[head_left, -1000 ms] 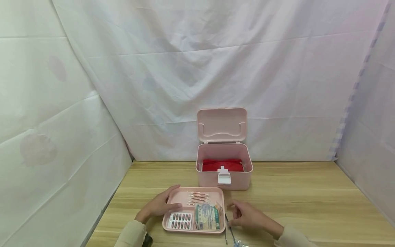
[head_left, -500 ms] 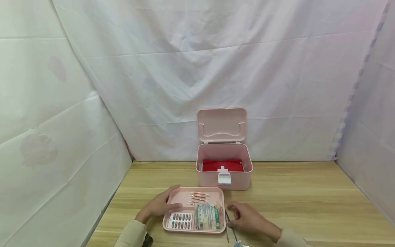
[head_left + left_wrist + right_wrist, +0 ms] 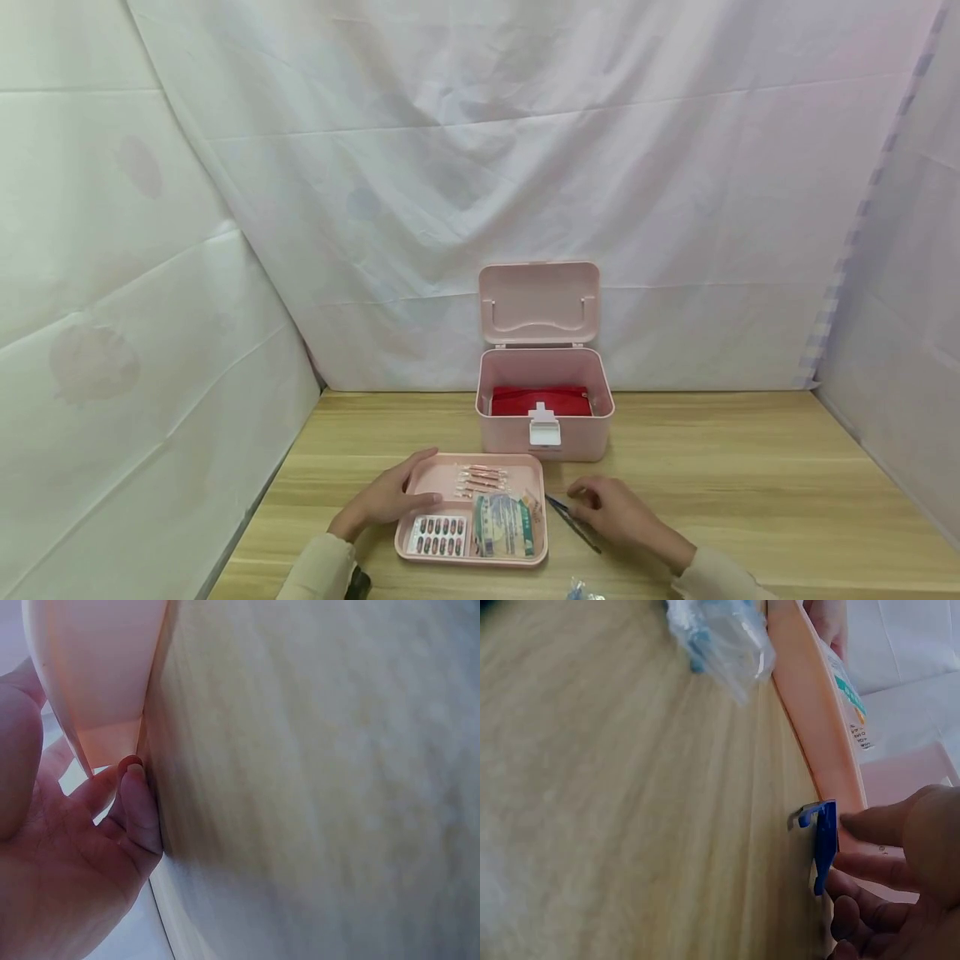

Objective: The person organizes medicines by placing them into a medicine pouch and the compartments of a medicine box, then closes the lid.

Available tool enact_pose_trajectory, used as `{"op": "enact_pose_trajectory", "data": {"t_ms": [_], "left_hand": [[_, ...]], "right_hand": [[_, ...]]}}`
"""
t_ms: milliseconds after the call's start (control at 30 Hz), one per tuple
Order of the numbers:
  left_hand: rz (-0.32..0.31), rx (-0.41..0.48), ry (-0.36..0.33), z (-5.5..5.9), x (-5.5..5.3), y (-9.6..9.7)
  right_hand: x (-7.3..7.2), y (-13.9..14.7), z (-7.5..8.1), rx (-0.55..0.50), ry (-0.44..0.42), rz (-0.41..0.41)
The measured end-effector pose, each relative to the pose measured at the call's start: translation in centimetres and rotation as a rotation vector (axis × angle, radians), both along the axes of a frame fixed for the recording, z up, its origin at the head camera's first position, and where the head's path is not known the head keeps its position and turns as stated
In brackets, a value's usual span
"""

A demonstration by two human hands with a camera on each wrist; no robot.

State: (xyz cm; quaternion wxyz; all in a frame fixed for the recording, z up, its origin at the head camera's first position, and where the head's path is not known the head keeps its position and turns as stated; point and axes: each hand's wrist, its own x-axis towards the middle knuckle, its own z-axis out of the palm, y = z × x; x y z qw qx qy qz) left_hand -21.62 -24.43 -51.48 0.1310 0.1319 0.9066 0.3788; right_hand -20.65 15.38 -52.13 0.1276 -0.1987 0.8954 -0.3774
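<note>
My left hand (image 3: 386, 498) grips the left edge of a pink divided tray (image 3: 429, 479); in the left wrist view its fingers wrap the tray's corner. Inside lie several thin plastic-wrapped swabs (image 3: 483, 477), a blister pack of capsules (image 3: 441, 536) and a clear bag with a green band (image 3: 502, 527). Just right of the tray, tweezers (image 3: 581, 531) with a blue end (image 3: 826, 841) lie slanted on the table. My right hand (image 3: 622, 512) is at them with bent fingers, fingertips at the blue end in the right wrist view. Whether they pinch it cannot be told.
Behind the tray stands a pink box (image 3: 510, 439) with its lid (image 3: 540, 304) raised and a red pouch (image 3: 540, 402) inside. A small clear packet (image 3: 724, 637) with blue contents lies near the front. White cloth (image 3: 420, 200) hangs around the wooden table (image 3: 720, 467).
My right hand has shifted right, away from the tray. The tweezers' lower end has swung right and away from the front packet, and its arms look closer together. My left hand stays put.
</note>
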Motion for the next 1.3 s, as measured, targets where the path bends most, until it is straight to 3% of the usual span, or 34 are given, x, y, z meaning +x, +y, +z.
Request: {"op": "enact_pose_trajectory", "data": {"t_ms": [233, 1033, 1300], "left_hand": [[0.004, -0.004, -0.002, -0.2, -0.1, -0.2], [-0.014, 0.003, 0.011, -0.1, 0.0, -0.1], [-0.006, -0.001, 0.007, 0.0, 0.0, -0.1]], "right_hand": [[-0.1, 0.0, 0.1, -0.014, -0.036, -0.008], [0.9, -0.5, -0.7, -0.097, 0.026, -0.002], [0.8, -0.3, -0.8, -0.031, 0.092, -0.024]]}}
